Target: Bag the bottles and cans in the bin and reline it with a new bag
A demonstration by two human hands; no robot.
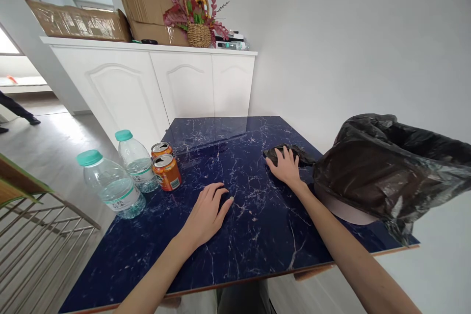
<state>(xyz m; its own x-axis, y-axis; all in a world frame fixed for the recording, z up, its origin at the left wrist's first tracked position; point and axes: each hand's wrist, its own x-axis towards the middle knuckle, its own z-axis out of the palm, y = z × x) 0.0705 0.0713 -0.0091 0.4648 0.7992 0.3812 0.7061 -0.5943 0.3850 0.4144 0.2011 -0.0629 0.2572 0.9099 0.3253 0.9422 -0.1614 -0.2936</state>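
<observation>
My left hand (206, 210) rests on the blue marbled tabletop (253, 225), fingers loosely curved and apart, holding nothing. On the right, my right hand (286, 166) lies with spread fingers on a flattened black plastic bag (304, 157), pressing it to the table. Just beyond my right forearm stands a bin (342, 210) lined with a large black bin bag (368, 171). To the left of my left hand are two orange drink cans, the nearer can (168, 172) and the farther can (161, 147), both with opened tops. Beside them stand a near water bottle (114, 189) and a far water bottle (138, 164), both turquoise-capped and partly filled.
A white cabinet (184, 78) stands behind the table, bearing cardboard boxes (79, 22), a flower basket (199, 34) and a lying bottle (237, 45). A metal rack (47, 240) is at the left edge. Another person's leg (16, 108) shows far left.
</observation>
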